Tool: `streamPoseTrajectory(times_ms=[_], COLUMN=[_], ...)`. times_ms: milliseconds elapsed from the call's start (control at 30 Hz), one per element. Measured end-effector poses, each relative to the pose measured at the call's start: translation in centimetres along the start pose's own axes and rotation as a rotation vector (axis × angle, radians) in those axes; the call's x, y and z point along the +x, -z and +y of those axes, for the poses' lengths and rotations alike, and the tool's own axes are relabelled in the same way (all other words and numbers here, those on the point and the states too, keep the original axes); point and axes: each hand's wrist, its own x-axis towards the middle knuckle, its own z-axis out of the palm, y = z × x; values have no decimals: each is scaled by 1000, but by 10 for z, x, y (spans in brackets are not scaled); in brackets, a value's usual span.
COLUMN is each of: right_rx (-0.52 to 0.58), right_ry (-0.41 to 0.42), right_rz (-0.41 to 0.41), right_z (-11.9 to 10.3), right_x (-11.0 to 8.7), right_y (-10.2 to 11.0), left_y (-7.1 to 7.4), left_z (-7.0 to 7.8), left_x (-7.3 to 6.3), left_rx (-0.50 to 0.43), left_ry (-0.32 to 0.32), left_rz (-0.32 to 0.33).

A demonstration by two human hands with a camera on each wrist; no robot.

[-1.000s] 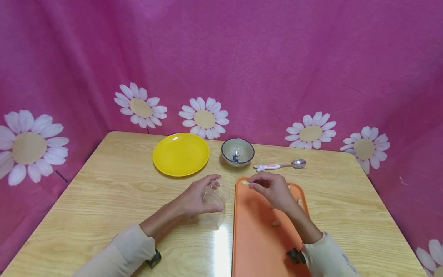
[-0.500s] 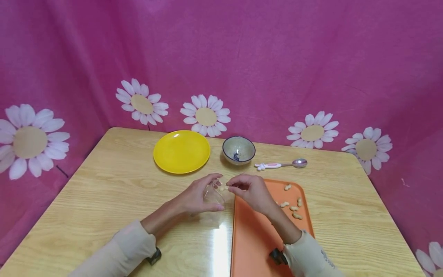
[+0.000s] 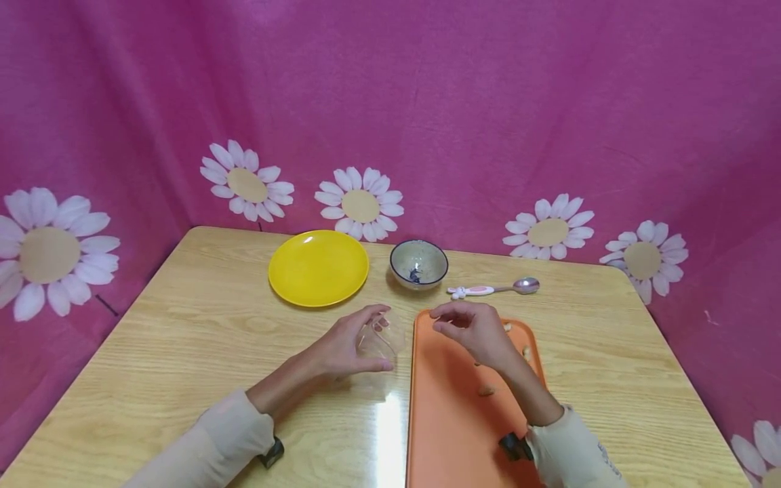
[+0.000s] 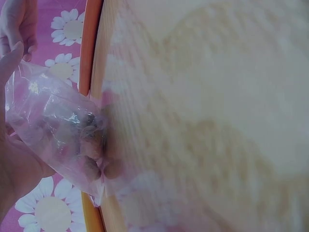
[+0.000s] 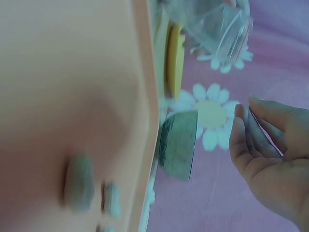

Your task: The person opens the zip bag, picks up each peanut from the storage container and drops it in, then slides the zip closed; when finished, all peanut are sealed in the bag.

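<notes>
My left hand holds a clear plastic bag by its mouth, thumb and fingers spread around the opening. Several brownish peanuts show through the plastic at the bag's bottom, close over the wooden table. Above the far left part of the orange tray hovers my right hand, fingers bent loosely. The right wrist view shows nothing between its thumb and fingertips. Several loose peanuts lie on the tray, partly hidden in the head view by the right hand and forearm.
At the back stand a yellow plate and a small bowl with a blue rim. A spoon with a rabbit-shaped handle lies behind the tray. A pink flowered cloth hangs behind the table.
My right hand carried a peanut left to the bag's mouth, then came back right over the tray without it. My left hand and the bag stayed nearly still.
</notes>
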Motion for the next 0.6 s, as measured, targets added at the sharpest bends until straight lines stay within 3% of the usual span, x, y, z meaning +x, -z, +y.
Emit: streamPoseTrajectory(times_ms=[433, 600], right_rx=[-184, -280], right_ry=[-22, -88], right_rz=[0, 2], right_z=[49, 72], right_x=[-2, 0], right_y=[48, 67], left_y=[3, 4], left_z=[-1, -1], left_x=[1, 1], left_rx=[6, 9], left_ry=[-19, -43], left_rz=[3, 8])
